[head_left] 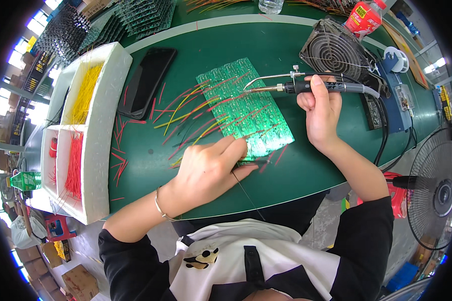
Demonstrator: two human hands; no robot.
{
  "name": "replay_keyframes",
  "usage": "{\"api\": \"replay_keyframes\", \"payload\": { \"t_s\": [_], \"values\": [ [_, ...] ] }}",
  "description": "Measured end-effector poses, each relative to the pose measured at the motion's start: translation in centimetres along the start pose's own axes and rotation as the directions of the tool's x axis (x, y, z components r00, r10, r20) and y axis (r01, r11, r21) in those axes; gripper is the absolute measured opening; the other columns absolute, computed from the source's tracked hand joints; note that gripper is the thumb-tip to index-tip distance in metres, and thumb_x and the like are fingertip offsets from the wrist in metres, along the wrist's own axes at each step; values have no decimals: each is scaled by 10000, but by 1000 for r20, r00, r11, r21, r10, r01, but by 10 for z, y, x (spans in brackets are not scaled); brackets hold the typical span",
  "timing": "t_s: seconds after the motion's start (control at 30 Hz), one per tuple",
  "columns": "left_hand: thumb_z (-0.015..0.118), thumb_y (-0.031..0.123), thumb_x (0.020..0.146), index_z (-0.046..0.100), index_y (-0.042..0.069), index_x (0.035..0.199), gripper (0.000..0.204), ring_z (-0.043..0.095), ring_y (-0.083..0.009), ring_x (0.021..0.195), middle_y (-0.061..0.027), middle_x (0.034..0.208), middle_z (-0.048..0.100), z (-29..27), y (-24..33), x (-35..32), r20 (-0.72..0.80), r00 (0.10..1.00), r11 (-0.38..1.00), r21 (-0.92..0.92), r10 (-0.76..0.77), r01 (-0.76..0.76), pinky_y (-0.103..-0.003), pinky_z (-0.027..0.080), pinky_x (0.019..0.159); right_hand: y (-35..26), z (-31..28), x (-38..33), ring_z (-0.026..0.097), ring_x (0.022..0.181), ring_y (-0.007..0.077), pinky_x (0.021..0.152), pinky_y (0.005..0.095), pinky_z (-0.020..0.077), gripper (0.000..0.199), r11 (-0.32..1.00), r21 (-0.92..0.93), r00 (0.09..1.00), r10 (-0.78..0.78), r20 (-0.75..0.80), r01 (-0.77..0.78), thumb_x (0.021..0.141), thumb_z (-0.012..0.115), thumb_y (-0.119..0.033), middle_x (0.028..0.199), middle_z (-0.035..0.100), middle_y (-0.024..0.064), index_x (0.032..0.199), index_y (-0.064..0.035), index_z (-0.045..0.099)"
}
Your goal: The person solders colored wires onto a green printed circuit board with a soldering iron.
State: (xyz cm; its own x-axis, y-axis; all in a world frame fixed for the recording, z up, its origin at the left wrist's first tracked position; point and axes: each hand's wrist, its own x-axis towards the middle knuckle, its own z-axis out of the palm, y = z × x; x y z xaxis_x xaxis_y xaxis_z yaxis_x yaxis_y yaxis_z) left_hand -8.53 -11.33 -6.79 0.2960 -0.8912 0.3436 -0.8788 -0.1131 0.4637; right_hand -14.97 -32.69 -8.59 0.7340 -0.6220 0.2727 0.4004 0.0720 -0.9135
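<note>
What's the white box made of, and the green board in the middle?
The white box looks like matte foam, perhaps polystyrene: its walls are thick and chalky. The green board seems glossy, probably coated laminate with metal spots, because it shines brightly.

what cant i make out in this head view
- Left hand: exactly what its fingertips pinch, hidden by its own fingers.
- Soldering iron: whether its tip touches the circuit board, too small to tell.
- Circuit board: its near left corner, covered by the left hand.
- Clear container: its top, cut off by the upper edge.
</note>
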Motion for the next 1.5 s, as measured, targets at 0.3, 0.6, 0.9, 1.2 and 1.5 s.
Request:
{"api": "replay_keyframes", "payload": {
  "t_s": [0.3,0.6,0.9,1.2,1.5],
  "values": [
    [675,109,710,475,29,804,234,452,-151,497,-50,606,468,-24,-14,12,-104,967,971,-85,-232,224,-258,375,475,-1,1,3,259,492,48,472,225,234,169,999,37,1000,-8,-7,9,917,418,-224,555,311,-44,878,-66,463],
    [460,91,890,376,18,900,112,346,-104,530,-55,612,438,-26,-47,16,-227,858,846,-403,-462,349,-257,318,494,0,2,6,261,497,44,465,222,229,171,1000,26,1000,12,15,-13,919,417,-227,560,321,-42,873,-73,477],
    [433,126,913,389,35,918,101,272,-33,559,31,617,398,-31,-43,16,-70,846,586,-751,-529,304,-193,241,493,1,1,6,270,497,40,462,220,231,179,999,28,999,31,20,-32,914,433,-226,562,326,-44,863,-62,480],
    [491,51,863,465,5,861,52,266,3,559,63,629,382,-25,-47,24,-70,832,610,-714,-550,343,-177,236,485,0,2,6,275,500,37,470,219,236,164,998,41,999,39,17,-40,911,442,-218,571,335,-42,860,-67,480],
    [548,43,809,494,-5,826,74,290,2,521,64,571,394,-12,-62,30,-92,842,704,-601,-532,379,-171,257,471,2,2,5,292,510,36,477,220,254,167,999,41,999,34,25,-35,906,451,-220,579,340,-41,861,-61,476]
  ]
}}
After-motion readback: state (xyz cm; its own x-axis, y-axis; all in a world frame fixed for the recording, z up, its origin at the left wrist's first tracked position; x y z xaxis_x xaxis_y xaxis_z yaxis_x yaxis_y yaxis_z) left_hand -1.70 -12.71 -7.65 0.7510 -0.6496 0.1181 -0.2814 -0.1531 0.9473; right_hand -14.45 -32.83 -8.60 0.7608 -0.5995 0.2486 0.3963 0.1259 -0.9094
